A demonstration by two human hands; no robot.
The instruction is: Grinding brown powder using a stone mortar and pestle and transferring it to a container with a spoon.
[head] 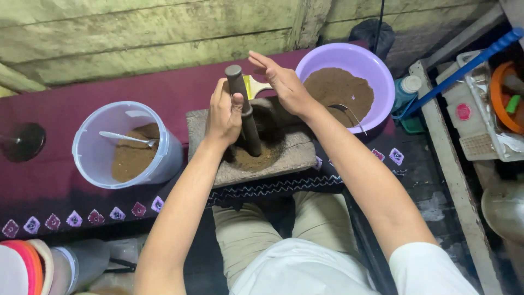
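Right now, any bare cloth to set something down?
Yes: maroon cloth lies bare behind the clear tub, and a strip runs between tub and stone mortar. Crowded around the mortar: left hand grips the pestle, right hand hovers open, purple basin abuts.

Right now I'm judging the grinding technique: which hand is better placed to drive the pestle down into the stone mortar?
Left. The left hand is wrapped around the pestle, whose tip sits in the brown powder. The right hand is open beside it, gripping nothing.
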